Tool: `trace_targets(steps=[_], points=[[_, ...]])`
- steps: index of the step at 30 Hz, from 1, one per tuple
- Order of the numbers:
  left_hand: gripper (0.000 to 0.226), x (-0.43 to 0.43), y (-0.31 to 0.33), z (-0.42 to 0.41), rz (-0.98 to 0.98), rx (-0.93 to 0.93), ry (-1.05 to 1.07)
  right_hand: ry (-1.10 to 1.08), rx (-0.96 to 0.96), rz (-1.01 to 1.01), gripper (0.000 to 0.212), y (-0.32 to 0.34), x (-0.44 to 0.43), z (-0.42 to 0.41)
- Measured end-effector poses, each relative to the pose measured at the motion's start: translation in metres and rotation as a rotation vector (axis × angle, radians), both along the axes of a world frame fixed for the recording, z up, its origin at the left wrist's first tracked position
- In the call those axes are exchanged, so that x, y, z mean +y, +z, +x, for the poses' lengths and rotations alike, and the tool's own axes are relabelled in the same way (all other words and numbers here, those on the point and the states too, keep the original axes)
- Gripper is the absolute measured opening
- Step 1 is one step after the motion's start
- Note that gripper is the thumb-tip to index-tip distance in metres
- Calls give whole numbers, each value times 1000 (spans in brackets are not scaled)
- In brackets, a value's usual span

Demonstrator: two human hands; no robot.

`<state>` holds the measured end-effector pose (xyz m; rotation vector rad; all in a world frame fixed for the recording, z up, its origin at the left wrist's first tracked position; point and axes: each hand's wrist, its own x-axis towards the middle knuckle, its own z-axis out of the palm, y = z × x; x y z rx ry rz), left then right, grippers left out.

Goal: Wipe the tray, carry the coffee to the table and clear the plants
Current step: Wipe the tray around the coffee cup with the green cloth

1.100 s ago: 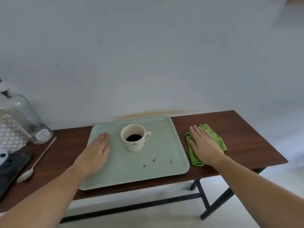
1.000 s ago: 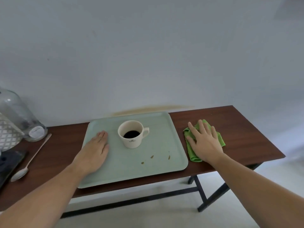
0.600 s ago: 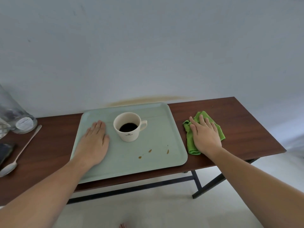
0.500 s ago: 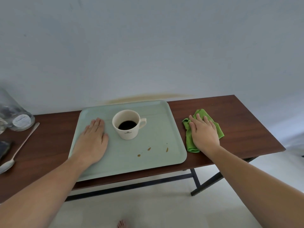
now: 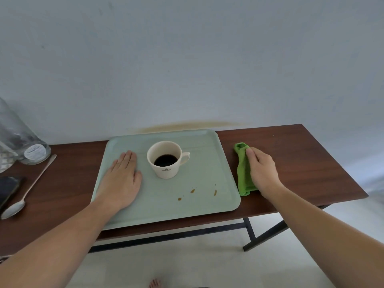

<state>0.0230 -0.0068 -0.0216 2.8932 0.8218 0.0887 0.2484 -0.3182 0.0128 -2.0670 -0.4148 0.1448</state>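
Note:
A pale green tray (image 5: 203,154) lies on the dark wooden table (image 5: 301,159). On it stands a white cup (image 5: 166,160) of black coffee, handle to the right. Several brown coffee drops (image 5: 192,191) mark the tray's near right part. My left hand (image 5: 122,179) rests flat, palm down, on the tray's left side, just left of the cup. Right of the tray lies a green cloth (image 5: 243,173), bunched lengthwise, and my right hand (image 5: 261,171) has closed its fingers around it. No plants are in sight.
At the table's left end stand a glass jar (image 5: 22,140), a metal spoon (image 5: 27,190) and a dark flat object (image 5: 8,190) at the frame edge. The wall runs right behind the table. The table's near edge and black legs show below; a bare foot (image 5: 154,283) is on the floor.
My right hand lay flat on the spread cloth; now its fingers have curled and gathered the cloth into a bunch. The left hand stays flat on the tray. The view shifted slightly.

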Motion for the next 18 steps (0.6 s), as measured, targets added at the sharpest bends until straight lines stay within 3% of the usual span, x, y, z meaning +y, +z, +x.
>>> trace_targets(steps=[4,6,8,11,18], points=[[66,-1,1,-1,-8,-3,7,184,56,46,31,7,25,-37],[67,-2,1,-1,-5,2,4,382,-24,-26,24,6,38,-60],[67,-4,2,-1,-3,9,5,628,-68,-137,32,1,52,-83],[68,-5,3,1,6,16,19,944,-330,-356,39,-10,72,-108],[69,-3,5,0,24,31,10,1014,-494,-595,52,-12,84,-113]])
